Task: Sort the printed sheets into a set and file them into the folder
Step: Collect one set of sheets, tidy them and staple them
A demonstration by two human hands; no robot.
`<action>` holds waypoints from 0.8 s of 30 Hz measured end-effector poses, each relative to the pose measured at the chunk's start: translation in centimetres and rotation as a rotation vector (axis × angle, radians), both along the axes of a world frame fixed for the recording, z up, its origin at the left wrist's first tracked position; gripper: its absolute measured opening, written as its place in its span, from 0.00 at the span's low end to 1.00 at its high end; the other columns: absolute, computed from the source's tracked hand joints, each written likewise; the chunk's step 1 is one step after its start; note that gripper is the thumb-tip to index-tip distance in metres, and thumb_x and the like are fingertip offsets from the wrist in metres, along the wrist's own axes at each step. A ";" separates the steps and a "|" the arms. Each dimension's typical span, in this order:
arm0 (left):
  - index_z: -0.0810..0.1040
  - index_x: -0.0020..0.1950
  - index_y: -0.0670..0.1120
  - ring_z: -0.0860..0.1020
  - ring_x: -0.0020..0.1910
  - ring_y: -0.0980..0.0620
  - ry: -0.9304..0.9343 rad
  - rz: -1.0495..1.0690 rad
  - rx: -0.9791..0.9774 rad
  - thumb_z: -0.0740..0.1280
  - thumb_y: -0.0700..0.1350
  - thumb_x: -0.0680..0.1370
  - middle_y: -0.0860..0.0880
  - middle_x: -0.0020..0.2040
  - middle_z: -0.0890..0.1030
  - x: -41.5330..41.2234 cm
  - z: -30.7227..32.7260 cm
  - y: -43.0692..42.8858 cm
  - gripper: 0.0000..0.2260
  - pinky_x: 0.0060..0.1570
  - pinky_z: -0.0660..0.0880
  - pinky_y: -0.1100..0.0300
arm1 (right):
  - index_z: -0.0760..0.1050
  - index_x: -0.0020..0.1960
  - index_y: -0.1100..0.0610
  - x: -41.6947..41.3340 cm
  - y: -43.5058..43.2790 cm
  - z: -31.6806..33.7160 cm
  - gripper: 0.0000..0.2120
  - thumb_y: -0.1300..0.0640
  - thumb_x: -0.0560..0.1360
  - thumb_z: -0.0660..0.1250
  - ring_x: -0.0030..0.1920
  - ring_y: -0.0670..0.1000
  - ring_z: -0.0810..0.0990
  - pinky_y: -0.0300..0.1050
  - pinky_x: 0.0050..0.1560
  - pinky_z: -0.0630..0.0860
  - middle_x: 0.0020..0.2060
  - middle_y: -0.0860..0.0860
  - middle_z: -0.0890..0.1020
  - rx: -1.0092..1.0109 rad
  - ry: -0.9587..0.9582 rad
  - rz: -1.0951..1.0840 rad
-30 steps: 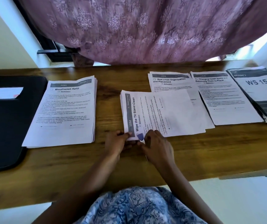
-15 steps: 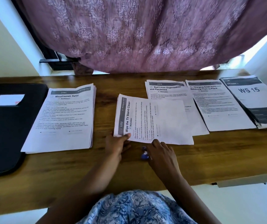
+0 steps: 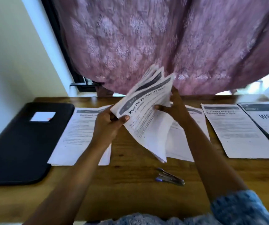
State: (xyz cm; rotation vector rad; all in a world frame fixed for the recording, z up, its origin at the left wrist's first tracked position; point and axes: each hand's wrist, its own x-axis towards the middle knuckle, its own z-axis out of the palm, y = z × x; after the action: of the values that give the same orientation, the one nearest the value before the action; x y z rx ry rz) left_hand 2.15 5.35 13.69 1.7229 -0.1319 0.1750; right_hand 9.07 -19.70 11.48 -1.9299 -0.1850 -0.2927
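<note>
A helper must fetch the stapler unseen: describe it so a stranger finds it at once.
Find the wooden desk under the pink curtain. On its bare near strip, just in front of the held-up sheets, lies the stapler. It is the only small metal thing, silvery with a blue end; all around it is flat white paper and a black folder.

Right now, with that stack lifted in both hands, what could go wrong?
The stack, held by the left hand and right hand, fans apart at its top; loose sheets could slip and mix with the piles below. The stapler lies on the table between the forearms; one might knock it.
</note>
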 end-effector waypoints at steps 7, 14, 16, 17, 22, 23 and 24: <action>0.80 0.49 0.47 0.83 0.40 0.53 -0.047 0.080 -0.313 0.68 0.37 0.76 0.51 0.42 0.85 4.5 7.6 6.4 0.06 0.31 0.78 0.60 | 0.81 0.51 0.51 2.8 3.8 3.4 0.24 0.43 0.58 0.79 0.52 0.51 0.83 0.50 0.55 0.78 0.49 0.48 0.85 0.250 0.205 0.190; 0.80 0.55 0.48 0.82 0.41 0.49 0.364 0.094 -0.013 0.74 0.41 0.72 0.48 0.46 0.84 9.9 0.7 12.8 0.12 0.36 0.78 0.58 | 0.77 0.58 0.60 2.4 11.3 -0.9 0.14 0.59 0.73 0.71 0.49 0.49 0.82 0.46 0.54 0.78 0.53 0.50 0.81 0.402 0.304 0.001; 0.79 0.55 0.42 0.80 0.40 0.47 0.450 0.123 0.071 0.75 0.38 0.68 0.41 0.50 0.83 9.9 -4.2 13.5 0.17 0.39 0.75 0.58 | 0.77 0.59 0.63 2.0 13.0 -4.0 0.15 0.60 0.74 0.70 0.52 0.56 0.80 0.52 0.56 0.77 0.55 0.55 0.80 0.431 0.475 -0.069; 0.80 0.55 0.40 0.78 0.39 0.47 0.446 0.163 0.100 0.75 0.38 0.65 0.38 0.50 0.83 9.7 -6.4 13.7 0.19 0.40 0.74 0.59 | 0.77 0.57 0.61 1.9 13.8 -5.5 0.13 0.60 0.74 0.70 0.51 0.57 0.80 0.52 0.54 0.77 0.55 0.56 0.80 0.439 0.526 -0.072; 0.78 0.60 0.50 0.80 0.51 0.46 0.353 0.354 0.472 0.67 0.42 0.74 0.49 0.54 0.82 8.3 -12.5 14.2 0.15 0.48 0.75 0.56 | 0.74 0.59 0.63 2.6 17.9 -9.8 0.15 0.61 0.74 0.70 0.54 0.58 0.80 0.44 0.47 0.74 0.58 0.58 0.79 0.219 0.541 -0.109; 0.77 0.61 0.53 0.80 0.52 0.46 0.342 0.386 0.571 0.65 0.44 0.76 0.51 0.54 0.82 8.1 -13.0 14.2 0.14 0.48 0.76 0.56 | 0.71 0.63 0.64 2.6 18.5 -10.2 0.18 0.61 0.75 0.69 0.56 0.58 0.79 0.43 0.47 0.73 0.59 0.56 0.78 0.165 0.539 -0.115; 0.76 0.61 0.55 0.79 0.51 0.46 0.333 0.407 0.667 0.62 0.46 0.77 0.52 0.54 0.82 7.9 -13.5 14.4 0.13 0.49 0.77 0.54 | 0.68 0.65 0.63 2.6 18.9 -10.6 0.21 0.61 0.75 0.69 0.58 0.57 0.77 0.44 0.48 0.73 0.61 0.56 0.77 0.113 0.543 -0.119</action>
State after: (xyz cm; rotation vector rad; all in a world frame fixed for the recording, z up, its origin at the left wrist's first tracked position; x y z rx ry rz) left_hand 10.01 19.74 0.20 2.4050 0.4588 0.1477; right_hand 11.70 -0.79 0.83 -1.8399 0.2997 0.1466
